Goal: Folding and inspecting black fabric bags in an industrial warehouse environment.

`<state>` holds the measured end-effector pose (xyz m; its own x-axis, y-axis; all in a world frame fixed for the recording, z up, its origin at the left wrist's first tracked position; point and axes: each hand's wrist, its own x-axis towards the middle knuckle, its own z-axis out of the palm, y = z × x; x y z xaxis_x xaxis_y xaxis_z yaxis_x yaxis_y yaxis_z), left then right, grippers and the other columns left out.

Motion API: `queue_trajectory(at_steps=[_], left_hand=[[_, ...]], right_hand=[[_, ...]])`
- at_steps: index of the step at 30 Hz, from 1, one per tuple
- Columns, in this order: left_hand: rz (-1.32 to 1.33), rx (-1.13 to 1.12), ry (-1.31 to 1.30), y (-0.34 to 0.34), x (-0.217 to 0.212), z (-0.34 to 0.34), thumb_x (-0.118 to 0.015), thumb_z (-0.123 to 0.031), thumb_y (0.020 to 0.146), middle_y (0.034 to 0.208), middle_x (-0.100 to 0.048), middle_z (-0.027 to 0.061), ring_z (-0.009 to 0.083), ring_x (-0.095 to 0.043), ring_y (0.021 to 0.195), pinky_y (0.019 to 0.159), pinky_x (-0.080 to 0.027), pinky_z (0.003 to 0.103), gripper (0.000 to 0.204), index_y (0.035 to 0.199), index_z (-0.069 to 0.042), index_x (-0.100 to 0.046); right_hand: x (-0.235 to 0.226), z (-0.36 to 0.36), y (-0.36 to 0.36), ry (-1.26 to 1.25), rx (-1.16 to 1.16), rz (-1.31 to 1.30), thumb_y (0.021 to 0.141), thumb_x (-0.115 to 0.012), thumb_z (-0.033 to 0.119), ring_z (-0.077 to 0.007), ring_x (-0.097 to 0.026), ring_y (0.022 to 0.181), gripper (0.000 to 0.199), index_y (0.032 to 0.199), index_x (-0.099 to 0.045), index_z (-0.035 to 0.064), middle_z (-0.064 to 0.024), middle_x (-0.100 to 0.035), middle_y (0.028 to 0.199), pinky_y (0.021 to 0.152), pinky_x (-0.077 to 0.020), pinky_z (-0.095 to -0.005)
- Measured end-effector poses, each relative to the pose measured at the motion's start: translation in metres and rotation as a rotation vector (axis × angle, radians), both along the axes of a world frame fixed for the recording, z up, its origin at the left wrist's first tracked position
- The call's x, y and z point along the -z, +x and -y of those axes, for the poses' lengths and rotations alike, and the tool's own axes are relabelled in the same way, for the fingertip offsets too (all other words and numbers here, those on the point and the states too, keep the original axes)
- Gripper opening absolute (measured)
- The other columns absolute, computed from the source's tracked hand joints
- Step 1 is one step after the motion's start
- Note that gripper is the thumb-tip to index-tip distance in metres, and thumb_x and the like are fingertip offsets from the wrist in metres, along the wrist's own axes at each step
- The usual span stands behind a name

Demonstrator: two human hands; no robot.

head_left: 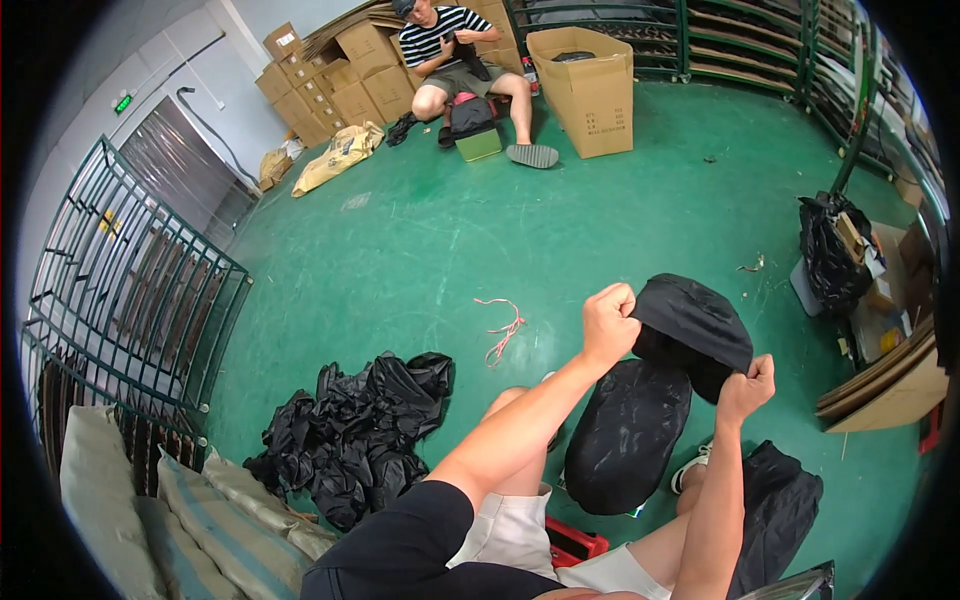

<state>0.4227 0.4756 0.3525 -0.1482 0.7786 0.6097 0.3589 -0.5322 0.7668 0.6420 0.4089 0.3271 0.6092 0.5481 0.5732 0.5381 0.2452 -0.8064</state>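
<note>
Both my hands grip a black fabric piece (692,315), stretched between them in front of my right side; it looks like a cover or pouch, but its exact kind is unclear. My left hand (610,326) is closed in a fist around its left end. At the lower right end, my right hand (746,390) is closed on the edge. Just below the fabric, between my legs, stands a rounded oblong black bundle (628,435) with pale smudges. More black fabric (775,510) lies beside my right leg.
A crumpled heap of black fabric (360,430) lies left on the green floor (400,250), with pink string (508,328) ahead. Stuffed sacks (225,520) and a green metal rack (140,280) stand left. Ahead, a seated person (450,50) works beside a large carton (590,100).
</note>
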Motion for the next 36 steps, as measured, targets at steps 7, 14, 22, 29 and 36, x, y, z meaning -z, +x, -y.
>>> queue_trajectory(at_steps=[7, 14, 22, 29, 36], left_hand=[[0.106, -0.053, -0.063, 0.004, -0.004, 0.007, -0.058, 0.005, 0.069, 0.061, -0.041, 0.0076, 0.0202, -0.042, 0.056, 0.052, -0.035, 0.031, 0.017, 0.074, -0.002, -0.043], [-0.098, -0.151, 0.213, 0.004, -0.007, -0.001, -0.063, -0.010, 0.080, 0.077, -0.059, 0.0118, 0.0323, -0.056, 0.078, 0.072, -0.043, 0.041, 0.017, 0.088, 0.000, -0.051], [0.022, 0.136, -0.235, 0.004, -0.001, 0.003, -0.064, -0.004, 0.081, 0.076, -0.056, 0.0125, 0.0286, -0.057, 0.071, 0.066, -0.043, 0.031, 0.024, 0.093, -0.002, -0.044], [-0.158, 0.486, -0.397, 0.014, -0.001, 0.008, -0.069, 0.002, 0.071, 0.081, -0.059, 0.0113, 0.0251, -0.059, 0.078, 0.072, -0.046, 0.037, 0.047, 0.109, -0.003, -0.042], [-0.074, -0.092, -0.192, -0.016, 0.004, -0.018, -0.049, 0.014, 0.061, 0.071, -0.052, 0.0100, 0.0238, -0.052, 0.065, 0.059, -0.043, 0.036, 0.036, 0.094, -0.001, -0.051]], right_hand=[[-0.006, 0.000, -0.004, 0.097, 0.014, 0.033, 0.055, -0.037, -0.016, -0.0186, -0.026, 0.062, 0.027, 0.069, -0.025, 0.0044, -0.0046, -0.027, 0.068, 0.055, -0.0265, -0.0273], [-0.020, -0.004, -0.009, 0.282, -0.046, 0.095, 0.058, -0.039, -0.016, -0.0229, -0.035, 0.068, 0.026, 0.070, -0.026, 0.0033, -0.0087, -0.048, 0.075, 0.068, -0.0342, -0.0243], [-0.007, -0.001, 0.006, 0.000, -0.010, -0.044, 0.059, -0.035, -0.014, -0.0185, -0.027, 0.067, 0.024, 0.072, -0.026, 0.0038, -0.0043, -0.027, 0.072, 0.061, -0.0289, -0.0264], [0.014, -0.009, 0.032, 0.005, -0.040, -0.317, 0.061, -0.034, -0.012, -0.0133, -0.022, 0.069, 0.024, 0.072, -0.026, 0.0069, 0.0005, -0.023, 0.076, 0.060, -0.0244, -0.0241], [0.007, -0.008, 0.024, -0.017, -0.127, -0.450, 0.059, -0.034, -0.015, -0.0106, -0.023, 0.070, 0.028, 0.072, -0.027, 0.0084, 0.0014, -0.024, 0.077, 0.061, -0.0232, -0.0226]])
